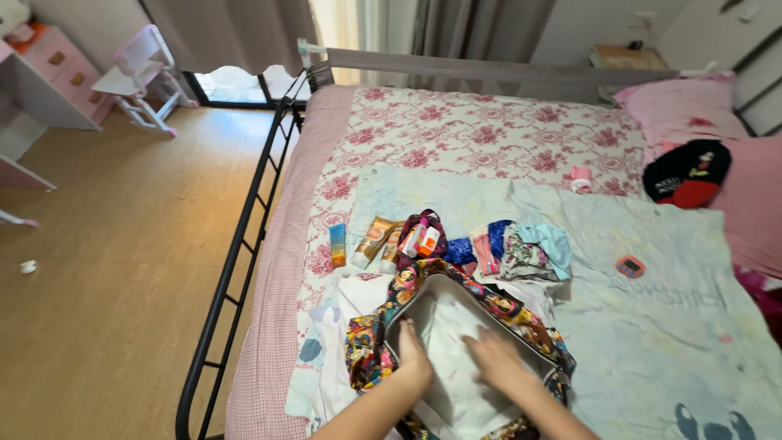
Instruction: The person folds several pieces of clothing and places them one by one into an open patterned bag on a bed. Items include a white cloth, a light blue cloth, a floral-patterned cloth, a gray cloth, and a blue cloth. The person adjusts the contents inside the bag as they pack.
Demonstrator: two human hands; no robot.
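Both hands lie flat and open inside the bag [521, 314], left hand [413, 358] and right hand [498, 360] pressing its pale lining, gripping nothing. It sits open on the bed [456, 134]. Tubes [373, 242] lie at eleven o'clock, folded clothes [521, 248] at one. Smoothing seems underway; reaching out comes next.
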